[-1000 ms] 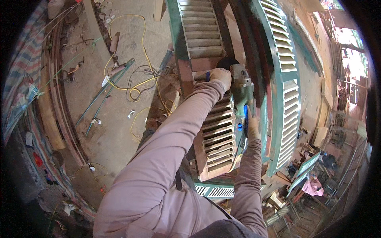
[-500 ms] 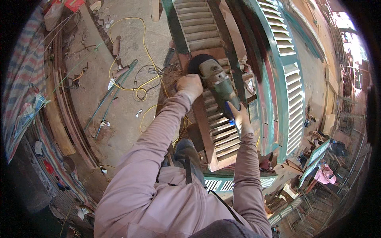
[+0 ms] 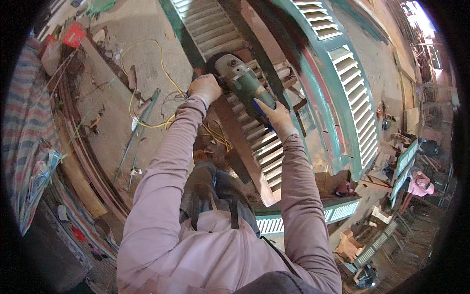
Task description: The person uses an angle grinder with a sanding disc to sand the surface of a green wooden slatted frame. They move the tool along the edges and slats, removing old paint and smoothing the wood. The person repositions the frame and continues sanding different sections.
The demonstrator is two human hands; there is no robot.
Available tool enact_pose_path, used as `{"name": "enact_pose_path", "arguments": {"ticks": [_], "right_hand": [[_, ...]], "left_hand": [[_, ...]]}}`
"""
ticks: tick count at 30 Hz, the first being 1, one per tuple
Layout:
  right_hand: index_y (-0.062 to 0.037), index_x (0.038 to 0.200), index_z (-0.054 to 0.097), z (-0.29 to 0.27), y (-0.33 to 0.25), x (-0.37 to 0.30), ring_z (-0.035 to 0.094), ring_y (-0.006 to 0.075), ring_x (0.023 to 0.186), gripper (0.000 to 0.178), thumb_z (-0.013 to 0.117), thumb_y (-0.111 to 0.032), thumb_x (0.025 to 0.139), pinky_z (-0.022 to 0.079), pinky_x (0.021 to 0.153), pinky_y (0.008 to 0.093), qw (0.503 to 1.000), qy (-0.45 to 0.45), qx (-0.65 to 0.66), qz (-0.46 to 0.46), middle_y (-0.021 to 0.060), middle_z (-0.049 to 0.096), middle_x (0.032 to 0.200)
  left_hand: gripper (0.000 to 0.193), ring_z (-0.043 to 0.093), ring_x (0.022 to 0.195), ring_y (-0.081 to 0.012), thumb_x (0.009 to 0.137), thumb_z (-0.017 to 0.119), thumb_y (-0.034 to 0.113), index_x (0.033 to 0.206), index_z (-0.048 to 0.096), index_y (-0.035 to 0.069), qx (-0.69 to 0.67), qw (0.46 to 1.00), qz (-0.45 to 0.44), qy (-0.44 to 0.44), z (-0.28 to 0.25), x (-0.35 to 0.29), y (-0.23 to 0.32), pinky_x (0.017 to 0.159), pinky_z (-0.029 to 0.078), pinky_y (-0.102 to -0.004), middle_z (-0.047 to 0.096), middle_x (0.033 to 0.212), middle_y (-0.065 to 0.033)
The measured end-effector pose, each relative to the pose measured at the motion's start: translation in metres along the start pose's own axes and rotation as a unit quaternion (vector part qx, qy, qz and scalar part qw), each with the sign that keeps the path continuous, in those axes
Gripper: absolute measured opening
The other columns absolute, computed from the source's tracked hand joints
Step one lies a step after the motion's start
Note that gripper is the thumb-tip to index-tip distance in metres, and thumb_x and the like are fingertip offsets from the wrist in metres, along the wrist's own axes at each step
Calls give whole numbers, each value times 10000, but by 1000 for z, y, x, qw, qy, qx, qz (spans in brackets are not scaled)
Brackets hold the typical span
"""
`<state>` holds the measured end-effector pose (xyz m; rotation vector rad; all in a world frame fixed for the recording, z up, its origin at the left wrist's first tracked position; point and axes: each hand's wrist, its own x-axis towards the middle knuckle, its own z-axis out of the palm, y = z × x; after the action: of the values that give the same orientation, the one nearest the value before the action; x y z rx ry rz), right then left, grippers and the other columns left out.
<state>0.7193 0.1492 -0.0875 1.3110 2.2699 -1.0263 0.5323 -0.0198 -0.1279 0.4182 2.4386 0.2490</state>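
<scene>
An angle grinder (image 3: pixel 248 88) with a grey-green body and a dark disc (image 3: pixel 212 62) lies over a louvered wooden shutter (image 3: pixel 234 142), its disc at the crosspiece between the two sets of slats. My left hand (image 3: pixel 205 88) is closed beside the grinder's head, apparently round its side handle, which the fingers hide. My right hand (image 3: pixel 278 117) wraps round the rear of the body, near a blue patch. The shutter's lower frame is bare reddish-brown; its far end has a green edge. Whether the disc touches the wood, I cannot tell.
Green louvered shutters (image 3: pixel 350 93) stand to the right. A yellow cable (image 3: pixel 164 63) winds over the dusty floor at left, near thin green rods (image 3: pixel 139 125). Long boards (image 3: pixel 81 152) and a striped tarp (image 3: pixel 29 122) lie farther left. A person in pink (image 3: pixel 420 185) is far right.
The view has turned, shifting the scene. My hands and the grinder appear farther left and slightly higher, with the disc still by the shutter's crosspiece. Both hands keep their hold.
</scene>
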Motion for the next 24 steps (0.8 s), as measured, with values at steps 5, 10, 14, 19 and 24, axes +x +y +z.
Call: {"name": "enact_pose_path", "arguments": {"ticks": [5, 10, 14, 19, 24], "right_hand": [[109, 1415, 495, -18, 65, 39, 641, 366, 1195, 1171, 677, -822, 728, 481, 1028, 398, 998, 8, 55, 19, 274, 615, 1335], [79, 1332, 594, -31, 94, 16, 669, 340, 1124, 1022, 703, -760, 759, 495, 988, 402, 987, 34, 147, 47, 269, 654, 1259], [56, 1291, 631, -8, 72, -26, 684, 280, 1085, 777, 738, -577, 854, 502, 951, 372, 973, 71, 219, 22, 212, 705, 1185], [11, 1349, 602, 56, 58, -52, 686, 343, 1115, 879, 769, -638, 780, 504, 976, 400, 984, 70, 130, 97, 231, 705, 1193], [-2, 1344, 583, 83, -8, -64, 710, 340, 1065, 871, 801, -611, 761, 534, 919, 409, 990, 65, 70, 104, 220, 726, 1134]], "left_hand": [[454, 645, 1237, -379, 917, 591, 268, 1244, 682, -33, 19, 998, 40, 33, 11, 22, 53, 1031, 522, -468, 650, 1325, -256], [443, 670, 1203, -352, 906, 622, 312, 1215, 712, 8, 39, 988, 147, -23, 19, 13, 95, 987, 547, -478, 678, 1288, -233], [415, 713, 1098, -365, 869, 661, 315, 1123, 744, -3, 16, 980, 185, -64, 26, 13, 71, 940, 570, -458, 719, 1179, -237], [349, 731, 1027, -370, 854, 672, 321, 981, 764, 9, 30, 983, 176, -40, 29, 11, -8, 890, 583, -458, 743, 1094, -221], [355, 733, 986, -363, 858, 675, 330, 1022, 734, 21, 61, 982, 143, -105, -6, 16, -57, 868, 579, -465, 745, 1033, -220]]}}
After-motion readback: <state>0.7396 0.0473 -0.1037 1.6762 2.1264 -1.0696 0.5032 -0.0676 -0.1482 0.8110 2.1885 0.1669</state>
